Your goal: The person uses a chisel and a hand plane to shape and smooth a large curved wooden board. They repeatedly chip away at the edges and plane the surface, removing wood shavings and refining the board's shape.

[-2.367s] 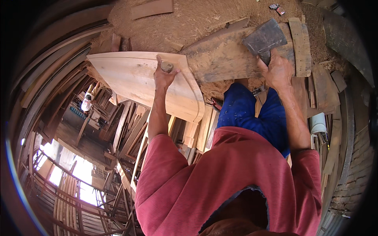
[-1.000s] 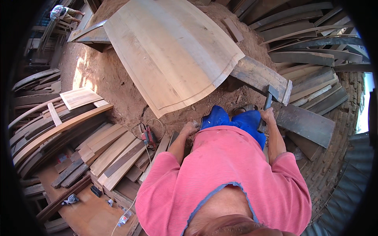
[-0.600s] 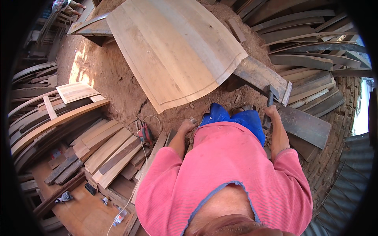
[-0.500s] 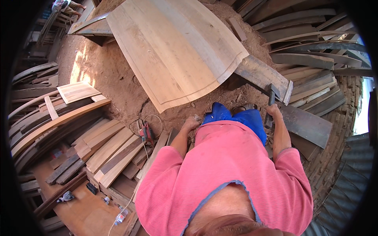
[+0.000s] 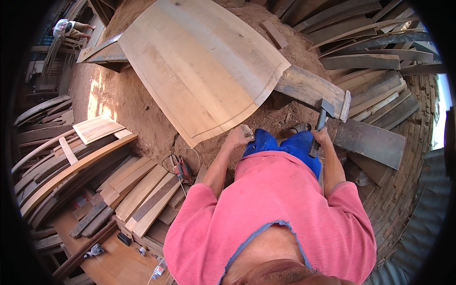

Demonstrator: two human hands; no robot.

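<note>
Hatchet (image 5: 326, 107) out, big wooden panel (image 5: 204, 71) up front

So the right hand (image 5: 321, 137) is wrapped round the hatchet's handle, head poking out just ahead, near the end of a worn plank (image 5: 308, 88). Left hand (image 5: 239, 136) looks curled, can't tell what's in it; the panel's edge is just beyond, red power tool (image 5: 182, 168) off to its left.

A panel (image 5: 204, 71) bars the way beyond the left grip (image 5: 239, 136).

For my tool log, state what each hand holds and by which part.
Right hand: a hatchet-like tool, by mid-handle. Left hand: cannot tell whether it holds anything.
</note>
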